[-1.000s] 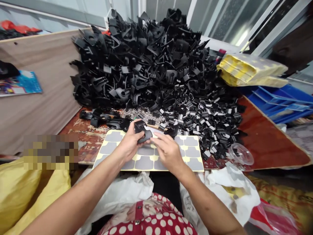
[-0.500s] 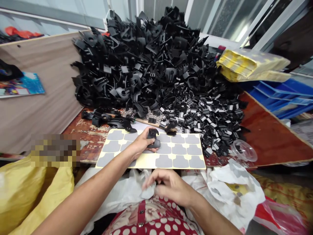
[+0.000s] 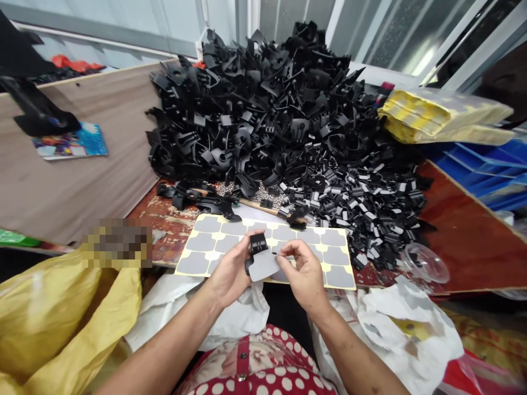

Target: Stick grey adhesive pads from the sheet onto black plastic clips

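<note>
Our left grip [image 3: 233, 271] clamps a black plastic part [image 3: 258, 242]; our right grip [image 3: 303, 272] pinches the edge of a grey sticker [image 3: 262, 266] between both grips, above a yellow-edged sheet [image 3: 212, 255] of stickers.

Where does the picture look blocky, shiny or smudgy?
Head view: coarse square blocks hide a patch at the top of the crumpled yellow sack; head view: white glare shines on the grey window pane; head view: the stack of yellow-edged grey sheets looks smeared, the black plastic piece in the left hand clearer.
</note>
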The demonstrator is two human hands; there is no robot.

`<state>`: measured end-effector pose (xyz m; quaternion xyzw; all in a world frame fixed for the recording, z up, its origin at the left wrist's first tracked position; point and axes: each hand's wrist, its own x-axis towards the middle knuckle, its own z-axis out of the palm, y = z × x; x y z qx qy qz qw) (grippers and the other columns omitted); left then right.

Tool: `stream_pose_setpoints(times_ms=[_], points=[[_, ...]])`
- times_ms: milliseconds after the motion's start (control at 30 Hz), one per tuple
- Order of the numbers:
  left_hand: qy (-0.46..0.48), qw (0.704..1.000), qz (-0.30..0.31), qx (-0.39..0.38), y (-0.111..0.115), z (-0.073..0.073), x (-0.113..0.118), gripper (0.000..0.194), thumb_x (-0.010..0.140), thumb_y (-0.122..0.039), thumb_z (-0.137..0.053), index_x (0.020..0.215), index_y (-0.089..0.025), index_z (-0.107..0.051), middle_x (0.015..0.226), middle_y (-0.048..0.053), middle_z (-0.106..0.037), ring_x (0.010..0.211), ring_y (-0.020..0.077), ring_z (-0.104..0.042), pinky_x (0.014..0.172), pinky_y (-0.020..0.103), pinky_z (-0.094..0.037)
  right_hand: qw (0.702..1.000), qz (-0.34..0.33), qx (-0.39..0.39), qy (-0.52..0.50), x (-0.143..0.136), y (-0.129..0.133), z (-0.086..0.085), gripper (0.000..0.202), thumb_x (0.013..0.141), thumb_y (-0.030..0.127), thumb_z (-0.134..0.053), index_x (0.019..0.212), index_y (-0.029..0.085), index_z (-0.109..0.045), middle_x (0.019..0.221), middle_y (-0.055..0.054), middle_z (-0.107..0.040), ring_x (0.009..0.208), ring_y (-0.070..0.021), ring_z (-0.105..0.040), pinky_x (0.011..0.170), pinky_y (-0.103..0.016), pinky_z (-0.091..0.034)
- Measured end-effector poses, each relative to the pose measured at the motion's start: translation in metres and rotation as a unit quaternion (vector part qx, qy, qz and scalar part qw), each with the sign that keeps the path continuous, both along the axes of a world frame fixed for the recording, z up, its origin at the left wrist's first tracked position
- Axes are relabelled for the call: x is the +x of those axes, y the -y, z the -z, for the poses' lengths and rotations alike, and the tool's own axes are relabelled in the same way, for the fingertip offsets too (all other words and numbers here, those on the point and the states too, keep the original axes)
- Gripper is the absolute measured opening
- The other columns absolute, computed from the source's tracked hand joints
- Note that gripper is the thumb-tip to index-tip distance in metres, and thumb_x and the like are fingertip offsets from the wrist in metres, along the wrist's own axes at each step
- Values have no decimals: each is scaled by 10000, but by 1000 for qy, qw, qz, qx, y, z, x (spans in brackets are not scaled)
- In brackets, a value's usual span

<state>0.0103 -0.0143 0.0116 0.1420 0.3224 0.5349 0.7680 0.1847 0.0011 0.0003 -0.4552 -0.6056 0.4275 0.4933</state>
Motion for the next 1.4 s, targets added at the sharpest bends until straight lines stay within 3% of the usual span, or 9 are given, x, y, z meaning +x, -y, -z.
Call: stream_pose_setpoints(times_ms=[400, 767, 900, 1067, 1167, 1267, 1400], points=[[22, 999, 11, 22, 3, 5, 1, 379, 950, -504, -632, 1257, -281, -644, 1091, 64, -670, 881, 231, -684, 728, 396, -605, 1000, 22, 1, 14, -8, -3, 7, 49, 854, 202, -660, 860, 211, -612, 847, -7, -628, 829, -175, -608, 809, -298, -490], [4, 1000, 4, 22, 4, 6, -1, 379, 948, -476, -640, 1270, -277, -633, 1132, 71, -646, 898, 231, -658, 719, 378, -598, 998, 23, 44, 49, -13, 2, 9, 62, 870, 164, -628, 838, 214, -610, 835, -8, -633, 829, -177, -613, 794, -292, -499], [-3, 999, 5, 31, 7, 4, -3, 420, 905, -434, -693, 1291, -291, -608, 1081, 56, -636, 890, 233, -652, 730, 376, -591, 996, 23, 54, 60, -13, 4, 6, 80, 868, 143, -612, 835, 216, -613, 829, -7, -630, 816, -175, -610, 782, -290, -501], [-69, 996, -15, 48, 11, 5, 4, 588, 762, -255, -809, 1287, -319, -554, 1073, 16, -614, 875, 196, -630, 754, 326, -565, 990, 15, 92, 103, -15, 5, -1, 127, 866, 110, -580, 826, 230, -592, 822, 0, -624, 806, -178, -613, 762, -293, -496], [-165, 979, -96, 65, 12, 15, 13, 525, 757, -244, -832, 1200, -317, -560, 954, -28, -580, 827, 147, -580, 755, 246, -512, 974, 1, 167, 151, -16, 7, 3, 152, 903, 93, -541, 887, 241, -570, 850, -14, -606, 830, -190, -612, 768, -311, -512], [-261, 944, -176, 96, 14, 26, 19, 417, 773, -235, -823, 1111, -295, -586, 995, -24, -577, 894, 143, -560, 827, 222, -478, 937, 4, 281, 209, -16, 10, 13, 218, 919, 75, -537, 1051, 247, -560, 985, -66, -598, 936, -224, -610, 824, -364, -534], [-305, 926, -195, 111, 19, 30, 20, 446, 773, -208, -810, 1133, -293, -562, 1109, -3, -586, 903, 149, -575, 881, 253, -477, 884, 40, 376, 273, -16, 19, 20, 443, 860, 54, -591, 1234, 274, -505, 1146, -104, -563, 993, -253, -610, 896, -463, -509]])
